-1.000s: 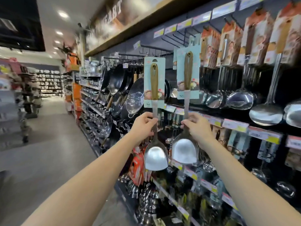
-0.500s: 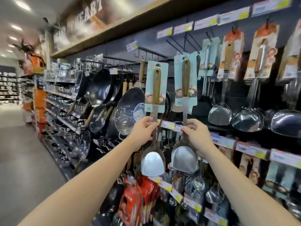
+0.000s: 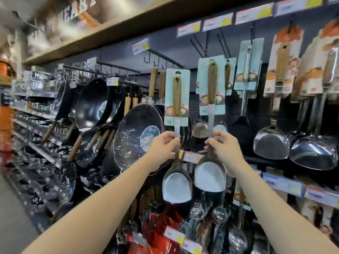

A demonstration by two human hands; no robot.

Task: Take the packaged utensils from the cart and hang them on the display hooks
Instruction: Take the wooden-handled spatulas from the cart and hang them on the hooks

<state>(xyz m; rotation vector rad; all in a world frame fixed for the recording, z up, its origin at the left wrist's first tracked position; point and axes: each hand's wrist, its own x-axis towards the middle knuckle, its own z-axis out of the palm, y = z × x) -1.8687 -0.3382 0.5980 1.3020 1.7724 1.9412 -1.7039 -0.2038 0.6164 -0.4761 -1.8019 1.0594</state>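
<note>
Forearms reach up from the bottom corners toward a dark display wall. The left hand [image 3: 163,143] is closed in a pinch around the metal shaft of one packaged spatula [image 3: 176,142], and the right hand [image 3: 222,147] is closed the same way on the shaft of a second packaged spatula [image 3: 211,136]. Both utensils are held upright, blades down and wooden handles up, each handle backed by a pale blue card. The left one sits just left of the right one and slightly lower; the two do not touch.

Taking the right-hand spatula as the landmark: just behind its card hangs another pale blue carded utensil [image 3: 229,76] on the wall, and the empty black display hooks [image 3: 201,44] jut out directly above it. The card's top is close to these hooks, but whether it is on one cannot be told. To its right hangs a slim carded tool [image 3: 247,70], then large steel ladles [image 3: 271,143] under orange-and-white cards. To its left, beyond the other spatula, dark woks [image 3: 91,105] with wooden handles hang in a row. Above it runs a strip of price labels [image 3: 218,22] under a wooden shelf [image 3: 110,32]. Below it, red packages [image 3: 161,233] and small strainers [image 3: 220,213] fill the lower racks.
</note>
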